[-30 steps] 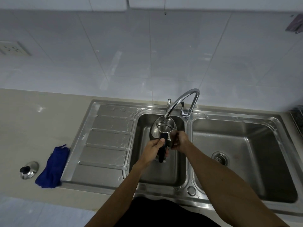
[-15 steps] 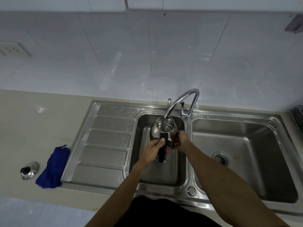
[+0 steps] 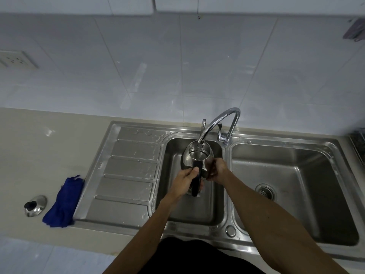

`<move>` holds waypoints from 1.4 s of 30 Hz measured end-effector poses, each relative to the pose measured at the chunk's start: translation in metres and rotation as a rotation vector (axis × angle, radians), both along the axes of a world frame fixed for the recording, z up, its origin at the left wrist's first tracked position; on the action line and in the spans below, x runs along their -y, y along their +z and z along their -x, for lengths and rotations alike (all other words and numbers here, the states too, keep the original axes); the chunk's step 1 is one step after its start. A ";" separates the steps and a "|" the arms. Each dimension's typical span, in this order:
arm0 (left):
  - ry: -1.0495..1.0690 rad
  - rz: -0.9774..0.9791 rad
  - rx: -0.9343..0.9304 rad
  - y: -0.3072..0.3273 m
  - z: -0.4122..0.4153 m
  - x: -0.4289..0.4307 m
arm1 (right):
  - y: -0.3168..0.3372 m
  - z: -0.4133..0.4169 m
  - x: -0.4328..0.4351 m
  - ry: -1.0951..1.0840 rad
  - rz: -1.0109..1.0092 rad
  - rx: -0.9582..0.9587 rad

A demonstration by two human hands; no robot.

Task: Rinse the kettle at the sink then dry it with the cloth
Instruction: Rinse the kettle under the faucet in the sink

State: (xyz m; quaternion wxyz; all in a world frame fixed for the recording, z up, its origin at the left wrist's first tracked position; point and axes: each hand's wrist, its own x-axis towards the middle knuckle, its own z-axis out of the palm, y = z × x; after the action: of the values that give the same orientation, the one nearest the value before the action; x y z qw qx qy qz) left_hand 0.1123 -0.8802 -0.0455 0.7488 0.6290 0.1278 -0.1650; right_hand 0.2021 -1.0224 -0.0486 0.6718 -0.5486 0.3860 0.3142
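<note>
kettle (image 3: 198,157) at centre frame, held upright over the left basin of the sink (image 3: 136,196), its open mouth directly under the tap (image 3: 218,123) spout so that water would fall inside; whether water is running cannot be told. left hand (image 3: 184,179) is closed round the black handle, which faces the viewer, and seems to carry the weight; right hand (image 3: 216,170) is curled against the kettle's right flank, apparently steadying it. lid (image 3: 35,205) and blue cloth (image 3: 63,202) lie at lower left on the counter, just beside the drainboard, off the wet steel and within reach for drying. compared with the frames half a second and one second earlier, kettle, hands and tap keep the same pose; only the viewpoint drifts slightly.
</note>
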 end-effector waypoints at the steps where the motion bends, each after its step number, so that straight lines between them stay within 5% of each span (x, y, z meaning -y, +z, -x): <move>1: -0.001 0.001 0.002 0.000 0.000 0.000 | 0.000 0.000 0.000 -0.002 -0.001 0.001; 42: -0.026 -0.014 0.011 -0.008 -0.003 -0.003 | -0.001 -0.001 -0.001 -0.022 -0.025 0.014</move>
State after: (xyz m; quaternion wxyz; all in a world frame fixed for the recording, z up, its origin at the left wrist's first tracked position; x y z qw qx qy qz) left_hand 0.1156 -0.8772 -0.0537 0.7429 0.6369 0.1165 -0.1701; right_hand 0.2026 -1.0216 -0.0496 0.6847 -0.5380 0.3833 0.3079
